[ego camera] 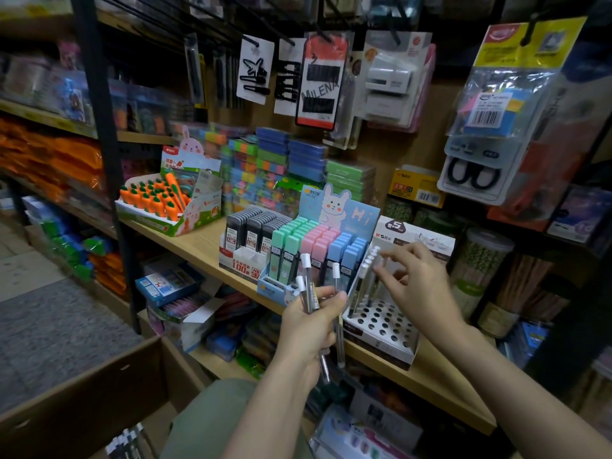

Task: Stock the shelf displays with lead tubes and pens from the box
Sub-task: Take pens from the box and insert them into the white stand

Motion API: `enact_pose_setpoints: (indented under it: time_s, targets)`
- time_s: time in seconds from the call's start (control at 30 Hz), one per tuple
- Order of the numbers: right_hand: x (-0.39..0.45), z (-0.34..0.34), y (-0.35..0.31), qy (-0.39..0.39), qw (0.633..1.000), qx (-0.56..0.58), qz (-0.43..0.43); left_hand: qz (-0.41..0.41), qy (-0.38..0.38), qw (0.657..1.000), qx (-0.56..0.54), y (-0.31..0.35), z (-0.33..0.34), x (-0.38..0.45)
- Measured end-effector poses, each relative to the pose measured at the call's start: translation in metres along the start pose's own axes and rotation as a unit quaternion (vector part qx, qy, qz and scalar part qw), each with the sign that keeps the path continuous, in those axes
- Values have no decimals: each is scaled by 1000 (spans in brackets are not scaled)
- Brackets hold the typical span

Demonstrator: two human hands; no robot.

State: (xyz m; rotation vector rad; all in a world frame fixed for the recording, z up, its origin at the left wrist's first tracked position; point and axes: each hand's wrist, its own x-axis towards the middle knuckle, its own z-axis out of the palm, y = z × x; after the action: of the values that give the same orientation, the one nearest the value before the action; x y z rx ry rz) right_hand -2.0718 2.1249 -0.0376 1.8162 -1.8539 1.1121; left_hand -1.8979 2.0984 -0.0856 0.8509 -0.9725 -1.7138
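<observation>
From the head camera: the left hand (309,321) grips a bunch of slim, clear plastic pens (308,286) with three white caps showing. The right hand (415,279), fingers loosely spread and holding nothing, hovers over the white perforated pen display (381,323), just right of the pastel lead tubes (318,248). A cardboard box (99,392) sits near left.

**Tight reach into the pen stand**

The white pen stand (381,323) sits at the front edge of the wooden shelf (198,243), most of its holes open toward the front. A row of white-capped pens (366,276) fills its left side. Just to the left, the pastel lead-tube display (314,250) crowds the stand. On the right, jars (480,260) stand close. Above, hanging packets (387,91) leave open air over the stand. The left hand (311,329) holding 4 pens (309,286) blocks the front-left approach; the right hand (414,279) hovers over the stand.
</observation>
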Motion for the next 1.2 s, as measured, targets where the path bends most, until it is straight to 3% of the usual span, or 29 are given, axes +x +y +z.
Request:
enact_pose_setpoints:
  time_s: [0.1,0.27,0.43,0.67,0.77,0.87,1.2]
  targets:
    - [-2,-8,-10,44,998,44,3,5,-26,1000,-18,3,2,-2]
    - [0,-17,-41,-96,972,211,42,2,-82,996,-28,7,5,-6]
    - [1,-12,-49,-78,967,237,49,2,-90,996,-30,9,6,-12]
    - [11,-28,-27,29,984,169,45,-60,-21,996,-63,8,-2,-6]
    - [10,-26,-21,54,987,148,33,-58,-18,998,-13,7,-5,-5]
    - [6,-19,-16,69,986,148,28,-61,-23,997,52,6,-6,-5]
    - [0,-12,-13,61,984,160,48,-36,-6,999,30,1,-10,-4]
